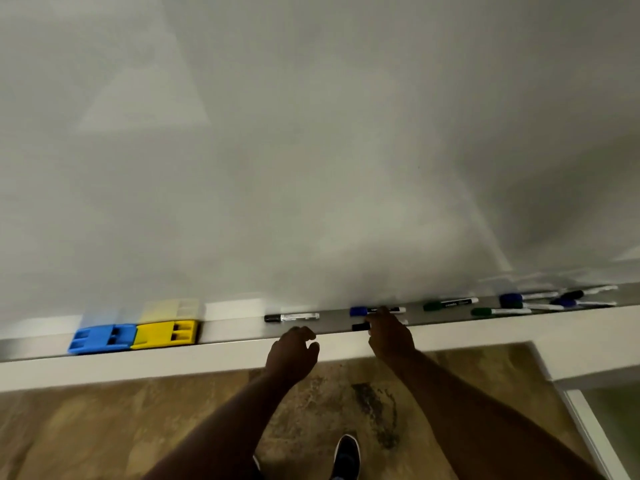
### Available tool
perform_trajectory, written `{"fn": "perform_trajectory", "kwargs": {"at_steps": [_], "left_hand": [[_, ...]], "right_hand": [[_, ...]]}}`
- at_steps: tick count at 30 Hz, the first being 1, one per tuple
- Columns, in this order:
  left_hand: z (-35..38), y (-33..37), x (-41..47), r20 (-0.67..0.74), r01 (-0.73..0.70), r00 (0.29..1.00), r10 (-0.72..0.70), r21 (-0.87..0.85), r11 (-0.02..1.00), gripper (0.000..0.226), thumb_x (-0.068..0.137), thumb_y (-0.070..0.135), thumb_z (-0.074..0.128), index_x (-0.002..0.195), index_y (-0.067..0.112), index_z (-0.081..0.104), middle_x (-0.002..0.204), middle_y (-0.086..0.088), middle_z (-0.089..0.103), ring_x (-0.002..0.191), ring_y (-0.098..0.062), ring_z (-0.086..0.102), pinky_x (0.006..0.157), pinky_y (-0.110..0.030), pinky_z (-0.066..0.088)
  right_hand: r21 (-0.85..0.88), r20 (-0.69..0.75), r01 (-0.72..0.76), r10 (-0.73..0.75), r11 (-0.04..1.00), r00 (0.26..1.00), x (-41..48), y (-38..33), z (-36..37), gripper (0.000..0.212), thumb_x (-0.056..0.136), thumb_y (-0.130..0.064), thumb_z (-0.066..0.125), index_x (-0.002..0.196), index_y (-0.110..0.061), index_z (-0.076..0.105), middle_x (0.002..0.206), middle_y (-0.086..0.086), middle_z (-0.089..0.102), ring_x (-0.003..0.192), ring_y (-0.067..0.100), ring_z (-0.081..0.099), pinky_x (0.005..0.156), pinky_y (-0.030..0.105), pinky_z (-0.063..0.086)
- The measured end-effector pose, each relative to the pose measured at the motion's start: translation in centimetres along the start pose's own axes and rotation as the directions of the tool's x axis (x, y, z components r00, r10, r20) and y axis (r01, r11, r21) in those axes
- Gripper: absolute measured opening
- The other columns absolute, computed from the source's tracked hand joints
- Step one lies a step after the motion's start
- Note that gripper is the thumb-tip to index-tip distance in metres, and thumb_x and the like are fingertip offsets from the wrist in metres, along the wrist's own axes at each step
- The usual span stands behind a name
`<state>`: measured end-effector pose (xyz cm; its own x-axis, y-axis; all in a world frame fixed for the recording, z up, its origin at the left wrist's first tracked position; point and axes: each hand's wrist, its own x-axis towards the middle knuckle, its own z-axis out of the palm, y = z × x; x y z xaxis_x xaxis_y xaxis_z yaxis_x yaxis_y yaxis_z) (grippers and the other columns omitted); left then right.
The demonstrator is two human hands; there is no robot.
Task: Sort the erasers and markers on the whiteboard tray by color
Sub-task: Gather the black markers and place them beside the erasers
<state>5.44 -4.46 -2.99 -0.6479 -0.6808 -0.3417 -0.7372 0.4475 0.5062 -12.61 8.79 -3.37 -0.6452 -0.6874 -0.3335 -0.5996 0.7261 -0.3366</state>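
The left hand hung loosely curled and empty at the tray lip, while the right hand, at one o'clock, closed its fingers on a black marker, presumably to move it. Farther off, the blue eraser and yellow eraser sat touching at ten o'clock; green and blue markers lay mixed at two o'clock.

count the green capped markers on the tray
2. One green-capped white marker lies near the back of the grey whiteboard tray, right of the right hand; another lies nearer the front edge, further right. The blurred far-right pile may hide more.
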Motion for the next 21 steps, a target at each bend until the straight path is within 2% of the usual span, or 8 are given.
{"fn": "perform_trajectory", "kwargs": {"at_steps": [4, 8, 12, 15, 17, 19, 21], "left_hand": [[-0.1, 0.3, 0.0, -0.021, 0.021, 1.000, -0.022, -0.030, 0.999, 0.024, 0.089, 0.033, 0.055, 0.111, 0.029, 0.064, 0.116, 0.009, 0.066, 0.104, -0.016, 0.063, 0.090, -0.027, 0.047], [-0.1, 1.4, 0.0, -0.039, 0.037, 0.998, -0.045, -0.177, 0.983, 0.033, 0.087, 0.025, 0.057, 0.120, 0.029, 0.060, 0.113, 0.010, 0.068, 0.097, -0.012, 0.065, 0.088, -0.026, 0.049], [-0.2, 2.5, 0.0, -0.100, -0.038, 0.995, 0.005, -0.330, 0.943, 0.037, 0.086, 0.024, 0.060, 0.124, 0.025, 0.057, 0.108, 0.007, 0.071, 0.091, -0.008, 0.069, 0.083, -0.027, 0.054], [-0.7, 2.6, 0.0, -0.148, -0.043, 0.989, -0.022, -0.421, 0.906, 0.023, 0.087, 0.026, 0.057, 0.110, 0.026, 0.061, 0.095, 0.006, 0.073, 0.086, -0.010, 0.069, 0.077, -0.030, 0.056], [-1.3, 2.1, 0.0, -0.185, -0.006, 0.980, -0.075, -0.403, 0.915, 0.013, 0.089, 0.026, 0.053, 0.098, 0.023, 0.062, 0.084, 0.001, 0.073, 0.078, -0.017, 0.068, 0.070, -0.034, 0.054], [-1.7, 0.9, -0.3, -0.200, 0.020, 0.975, -0.098, -0.361, 0.932, 0.011, 0.091, 0.026, 0.052, 0.091, 0.019, 0.061, 0.079, -0.002, 0.071, 0.074, -0.022, 0.066, 0.067, -0.037, 0.052], [-1.9, 0.0, -0.6, -0.208, 0.054, 0.970, -0.129, -0.331, 0.942, 0.012, 0.092, 0.027, 0.053, 0.088, 0.018, 0.060, 0.082, -0.003, 0.072, 0.078, -0.024, 0.066, 0.067, -0.034, 0.050]], "right_hand": [[0.006, -0.063, 0.097, -0.096, 0.995, 0.993, 0.5, 0.2, 0.0, 0.025, 0.091, -0.016, 0.056, 0.116, -0.020, 0.060, 0.125, 0.001, 0.056, 0.108, 0.025, 0.062, 0.089, 0.037, 0.053], [0.221, -0.183, 0.303, -0.266, 0.927, 0.946, 0.7, -2.2, -0.2, 0.023, 0.092, -0.017, 0.053, 0.113, -0.016, 0.063, 0.113, 0.004, 0.061, 0.100, 0.026, 0.063, 0.085, 0.038, 0.053], [0.457, -0.225, 0.352, -0.277, 0.817, 0.934, 0.6, -6.0, 0.1, 0.015, 0.090, -0.025, 0.062, 0.103, -0.019, 0.065, 0.096, -0.003, 0.067, 0.085, 0.012, 0.063, 0.075, 0.025, 0.049], [0.561, -0.213, 0.356, -0.285, 0.748, 0.935, 0.4, -8.2, 0.6, 0.017, 0.088, -0.020, 0.065, 0.104, -0.022, 0.068, 0.095, -0.008, 0.070, 0.085, 0.005, 0.066, 0.077, 0.021, 0.053], [0.575, -0.205, 0.378, -0.319, 0.725, 0.925, 0.4, -9.1, 0.8, 0.019, 0.087, -0.017, 0.065, 0.104, -0.024, 0.070, 0.098, -0.008, 0.072, 0.089, 0.004, 0.067, 0.081, 0.022, 0.054], [0.550, -0.203, 0.404, -0.352, 0.731, 0.914, 0.4, -9.8, 1.1, 0.021, 0.086, -0.015, 0.064, 0.104, -0.023, 0.071, 0.100, -0.007, 0.073, 0.092, 0.007, 0.067, 0.084, 0.025, 0.054], [0.505, -0.211, 0.409, -0.350, 0.761, 0.913, 0.4, -10.1, 1.4, 0.024, 0.087, -0.012, 0.061, 0.107, -0.020, 0.070, 0.105, -0.003, 0.073, 0.096, 0.012, 0.067, 0.087, 0.028, 0.054]]}}
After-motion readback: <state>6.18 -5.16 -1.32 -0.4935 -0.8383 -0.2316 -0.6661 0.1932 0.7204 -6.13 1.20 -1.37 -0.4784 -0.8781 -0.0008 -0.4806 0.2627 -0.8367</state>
